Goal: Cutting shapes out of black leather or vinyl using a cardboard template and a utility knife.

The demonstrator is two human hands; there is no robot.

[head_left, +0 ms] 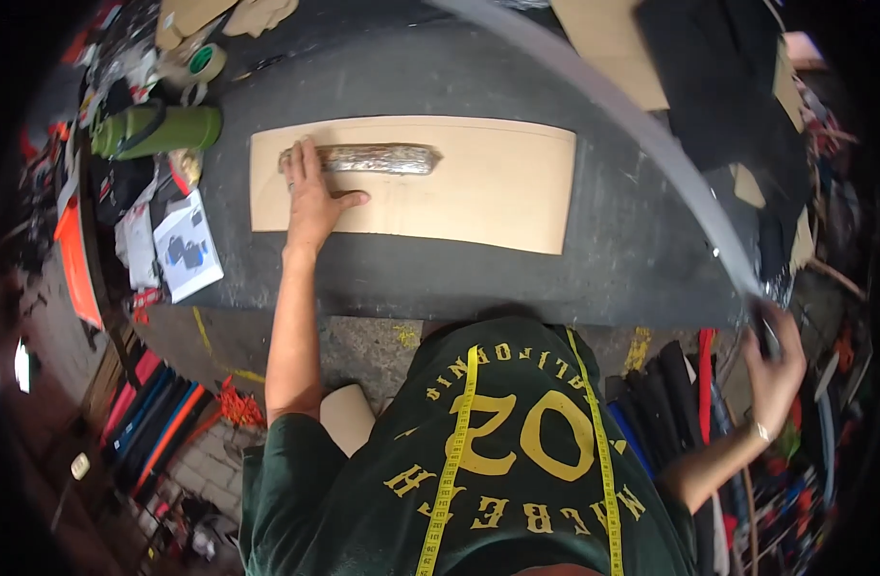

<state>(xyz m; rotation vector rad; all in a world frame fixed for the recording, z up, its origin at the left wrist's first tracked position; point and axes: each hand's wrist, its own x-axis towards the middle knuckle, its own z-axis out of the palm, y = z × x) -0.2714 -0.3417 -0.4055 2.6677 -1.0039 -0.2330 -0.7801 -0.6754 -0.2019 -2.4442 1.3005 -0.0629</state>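
Observation:
My left hand [315,197] lies on a tan cardboard piece [459,206], fingers stretched out and thumb spread. Its fingertips rest over the left end of a bar wrapped in shiny brownish tape [387,158], which lies lengthwise on the cardboard. Past the table's right front edge, my right hand [778,365] is closed around a small dark object [766,331], blurred and partly hidden by the fingers. Just beyond that hand ends a long greyish strip [642,130], like a ruler, slanting across the table's far right.
The dark table [411,278] carries a green bottle [162,130], tape rolls [205,62] and a printed sheet [188,248] at left. Black material [718,77] and cardboard [613,48] lie far right. Fabric rolls [157,422] stand below. A yellow measuring tape [450,470] hangs over my shirt.

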